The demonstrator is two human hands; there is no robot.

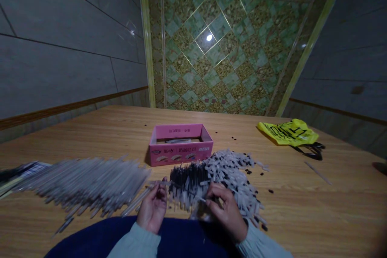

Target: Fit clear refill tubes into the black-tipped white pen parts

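Note:
My left hand (154, 205) is palm up, its thumb and fingertips pinched on a thin translucent tube (165, 183) that points right. Opposite it, my right hand (222, 205) is curled, with a slim whitish piece (200, 198) between thumb and fingers; its exact kind is too small to tell. Between the hands lies a heap of thin dark sticks with pale ends (189, 175). Beyond the right hand spreads a pile of small whitish cap-like pieces (231, 165) mixed with black bits. Left of my left hand lies a broad stack of long clear tubes (90, 181).
A pink open box (181, 155) with some clear tubes inside stands behind the heaps. A yellow bag (290, 132) with black handles lies at the far right, near a single loose tube (318, 172). Small black bits (271, 191) are scattered on the wooden table (341, 217).

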